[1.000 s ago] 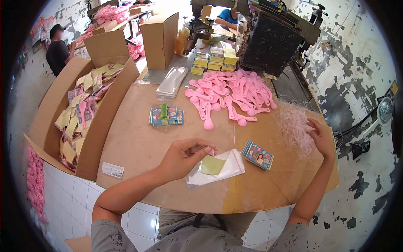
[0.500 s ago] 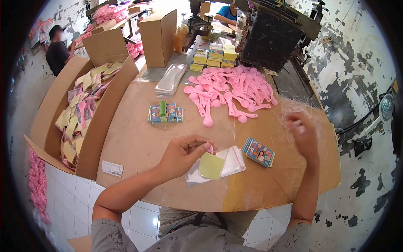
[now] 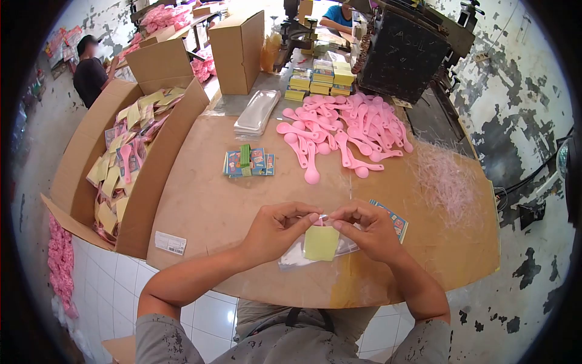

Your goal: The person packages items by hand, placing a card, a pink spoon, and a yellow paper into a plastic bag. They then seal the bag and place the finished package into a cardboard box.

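My left hand point(image 3: 282, 229) and my right hand point(image 3: 371, 229) meet above the near middle of the table. Both pinch the top edge of a small clear plastic bag. Inside it a pale yellow-green card point(image 3: 321, 244) faces me, and a bit of pink point(image 3: 319, 222) shows above the card. Flat clear plastic bags point(image 3: 294, 259) lie on the table below my hands. A stack of printed cards point(image 3: 397, 223) is partly hidden behind my right hand.
Pink measuring spoons point(image 3: 364, 124) are heaped at the back. Thin clear strips point(image 3: 448, 185) lie right. Left are a banded card bundle point(image 3: 257, 164), a stack of plastic bags point(image 3: 257, 114) and a carton point(image 3: 151, 176) of packed cards and spoons. A person point(image 3: 90, 73) stands far left.
My right hand has come left from near the thin strips to the bag and now pinches its top edge beside my left hand. The view has shifted slightly.
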{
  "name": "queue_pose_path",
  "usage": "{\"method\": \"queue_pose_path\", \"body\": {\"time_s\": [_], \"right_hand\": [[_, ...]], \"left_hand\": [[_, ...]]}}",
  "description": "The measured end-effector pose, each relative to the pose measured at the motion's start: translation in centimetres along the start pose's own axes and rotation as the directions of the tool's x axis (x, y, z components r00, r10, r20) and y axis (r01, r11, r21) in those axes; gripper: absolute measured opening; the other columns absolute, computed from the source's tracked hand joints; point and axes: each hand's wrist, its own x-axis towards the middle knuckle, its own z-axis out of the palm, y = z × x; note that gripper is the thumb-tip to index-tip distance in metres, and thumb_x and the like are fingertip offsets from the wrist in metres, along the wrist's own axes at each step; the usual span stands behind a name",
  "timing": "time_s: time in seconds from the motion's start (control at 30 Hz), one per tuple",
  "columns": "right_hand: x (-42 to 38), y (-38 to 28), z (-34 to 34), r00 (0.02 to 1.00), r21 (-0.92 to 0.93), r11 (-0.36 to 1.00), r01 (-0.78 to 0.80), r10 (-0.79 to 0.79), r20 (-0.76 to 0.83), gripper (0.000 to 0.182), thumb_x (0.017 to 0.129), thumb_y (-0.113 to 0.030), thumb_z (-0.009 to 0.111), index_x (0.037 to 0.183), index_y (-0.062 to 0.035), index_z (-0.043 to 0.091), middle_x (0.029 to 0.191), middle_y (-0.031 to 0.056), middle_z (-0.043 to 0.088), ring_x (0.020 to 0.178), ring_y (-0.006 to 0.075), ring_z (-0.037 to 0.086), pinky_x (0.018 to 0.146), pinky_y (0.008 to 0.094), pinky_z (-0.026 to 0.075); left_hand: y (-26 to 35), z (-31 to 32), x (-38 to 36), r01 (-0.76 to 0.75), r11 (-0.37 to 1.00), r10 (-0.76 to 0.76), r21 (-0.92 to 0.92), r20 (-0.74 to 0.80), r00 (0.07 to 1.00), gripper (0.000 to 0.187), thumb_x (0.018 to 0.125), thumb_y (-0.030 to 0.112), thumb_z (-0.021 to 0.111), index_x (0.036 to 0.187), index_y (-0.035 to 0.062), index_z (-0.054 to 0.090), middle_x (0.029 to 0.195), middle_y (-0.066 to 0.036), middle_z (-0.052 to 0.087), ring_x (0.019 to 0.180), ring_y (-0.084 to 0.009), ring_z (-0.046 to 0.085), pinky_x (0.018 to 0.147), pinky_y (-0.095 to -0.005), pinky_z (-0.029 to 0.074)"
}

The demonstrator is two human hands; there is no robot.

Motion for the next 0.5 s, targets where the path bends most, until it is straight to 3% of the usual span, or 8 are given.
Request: {"method": "queue_pose_path", "body": {"time_s": [0.07,0.17,0.33,0.43,0.5], "right_hand": [[-0.3,0.4,0.1,0.993,0.136,0.987,-0.09,0.099,-0.057,0.017,0.097,-0.001,0.071,0.114,0.0011,0.07,0.109,0.0062,0.071,0.095,0.0106,0.068,0.081,0.0267,0.055],[-0.3,0.3,-0.6,0.991,0.179,0.977,-0.114,0.125,-0.047,0.014,0.101,-0.006,0.07,0.112,0.0019,0.073,0.109,0.0026,0.071,0.092,0.0081,0.067,0.082,0.024,0.054],[-0.4,1.6,-1.7,0.999,0.17,0.985,-0.033,0.039,-0.03,0.013,0.099,-0.002,0.069,0.11,0.0028,0.074,0.106,0.0043,0.073,0.089,0.0085,0.067,0.079,0.0252,0.055],[-0.3,1.5,-2.2,0.999,0.159,0.987,-0.036,0.037,-0.006,0.012,0.098,-0.001,0.068,0.107,0.0032,0.075,0.103,0.0047,0.074,0.088,0.0085,0.066,0.078,0.0245,0.055],[-0.4,1.2,-2.4,0.997,0.133,0.989,-0.071,0.072,-0.002,0.012,0.098,-0.001,0.069,0.106,0.0035,0.075,0.103,0.005,0.074,0.088,0.0087,0.067,0.078,0.0239,0.055]], "left_hand": [[-0.1,0.1,0.1,-0.022,1.0,0.022,-0.01,-0.006,1.0,0.023,0.104,0.008,0.067,0.122,-0.0051,0.071,0.109,-0.012,0.077,0.099,-0.0133,0.072,0.086,-0.0281,0.061],[-0.4,0.2,0.3,-0.103,0.993,0.103,-0.056,0.004,0.995,0.024,0.103,0.007,0.068,0.123,-0.0042,0.071,0.11,-0.01,0.077,0.099,-0.0129,0.072,0.085,-0.0277,0.061],[-0.4,-0.7,0.6,-0.136,0.99,0.138,-0.027,0.103,0.985,0.026,0.104,0.009,0.066,0.127,-0.002,0.072,0.112,-0.01,0.077,0.096,-0.0111,0.072,0.082,-0.0262,0.059],[-0.7,-0.8,0.7,-0.17,0.985,0.17,-0.015,0.132,0.977,0.026,0.105,0.01,0.066,0.127,-0.0032,0.072,0.117,-0.011,0.076,0.101,-0.013,0.072,0.087,-0.028,0.059],[-0.5,-0.8,0.6,-0.085,0.991,0.097,-0.103,0.116,0.989,0.027,0.105,0.011,0.065,0.127,-0.0039,0.071,0.118,-0.012,0.076,0.102,-0.014,0.072,0.089,-0.0288,0.059]]}}
